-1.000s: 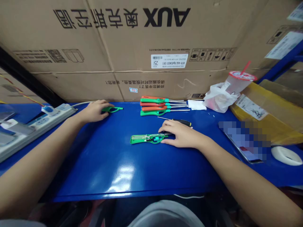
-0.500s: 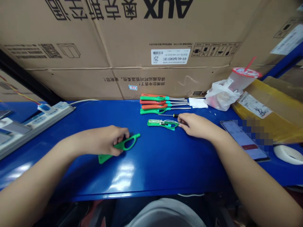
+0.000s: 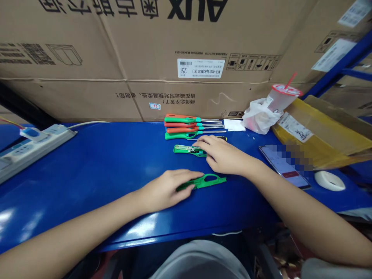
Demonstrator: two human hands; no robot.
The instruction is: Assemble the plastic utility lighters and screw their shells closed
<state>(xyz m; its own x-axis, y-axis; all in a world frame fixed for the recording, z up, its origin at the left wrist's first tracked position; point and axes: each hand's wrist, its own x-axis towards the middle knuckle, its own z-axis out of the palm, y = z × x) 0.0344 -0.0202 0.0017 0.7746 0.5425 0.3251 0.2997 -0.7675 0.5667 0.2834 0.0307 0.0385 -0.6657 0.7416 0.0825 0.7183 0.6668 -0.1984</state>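
Note:
My left hand (image 3: 168, 190) pinches an empty green lighter handle shell (image 3: 207, 181), its inner ribs facing up and its trigger loop pointing right. Just beyond it on the blue table lies an opened green gas lighter (image 3: 183, 148), with a clear tank and small metal parts showing. Over the right end of that lighter, my right hand (image 3: 223, 155) has its fingers closed on the body, hiding the trigger area. Behind my right fingers is a thin screwdriver (image 3: 223, 138) with a black and yellow handle, partly covered.
Several long-necked orange and green lighters (image 3: 181, 126) lie in a row by the cardboard box (image 3: 130, 99). White paper (image 3: 234, 124), a bagged drink cup (image 3: 283, 97), a phone (image 3: 283, 164), a white oval object (image 3: 329, 181) and a yellow-taped carton (image 3: 302, 145) stand right. A power strip (image 3: 35, 149) lies left.
My left hand has carried the green shell rightward, turning its inner side up. My right hand has shifted left onto the opened lighter. The view has swung slightly right.

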